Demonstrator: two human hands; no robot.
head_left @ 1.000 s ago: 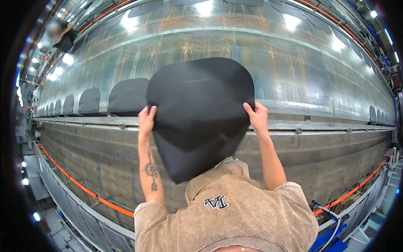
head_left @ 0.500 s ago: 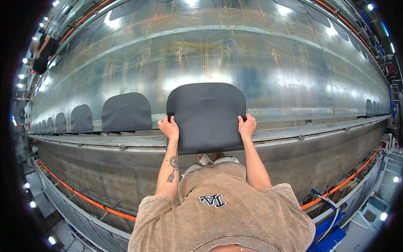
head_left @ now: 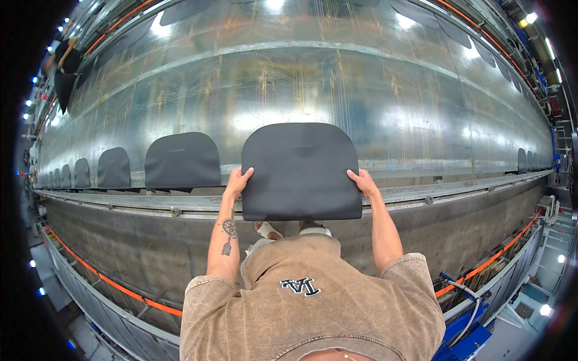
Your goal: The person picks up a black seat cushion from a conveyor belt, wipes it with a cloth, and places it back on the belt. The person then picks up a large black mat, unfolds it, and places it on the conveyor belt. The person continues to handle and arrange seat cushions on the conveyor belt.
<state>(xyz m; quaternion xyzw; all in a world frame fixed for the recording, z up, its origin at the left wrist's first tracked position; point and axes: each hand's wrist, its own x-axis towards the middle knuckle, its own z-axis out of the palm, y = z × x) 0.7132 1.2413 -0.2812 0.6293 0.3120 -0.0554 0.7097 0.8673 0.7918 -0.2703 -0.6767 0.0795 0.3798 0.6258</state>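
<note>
A dark grey sheet panel (head_left: pixel 301 174), rounded at its far corners, lies partly over the near edge of a long metal table (head_left: pixel 415 135). Its near side hangs past that edge toward me. My left hand (head_left: pixel 239 182) grips its left side, thumb on top and fingers mostly hidden beneath. On the opposite side my right hand (head_left: pixel 363 182) holds it the same way, thumb on top. Just left of it, another grey panel (head_left: pixel 182 161) of the same shape lies along the edge, with a smaller-looking one (head_left: pixel 114 168) farther left.
Metal rails (head_left: pixel 421 198) run along the table's near side, above a grey concrete strip (head_left: pixel 415 231). Orange rails (head_left: pixel 114 283) flank the walkway behind me. Blue equipment (head_left: pixel 469 337) stands at lower right. At far left another person (head_left: pixel 67 57) handles a dark sheet.
The panel has shifted slightly right, and its near edge looks straighter. Both my hands moved with it, still on its sides. The other person's dark sheet now hangs lower.
</note>
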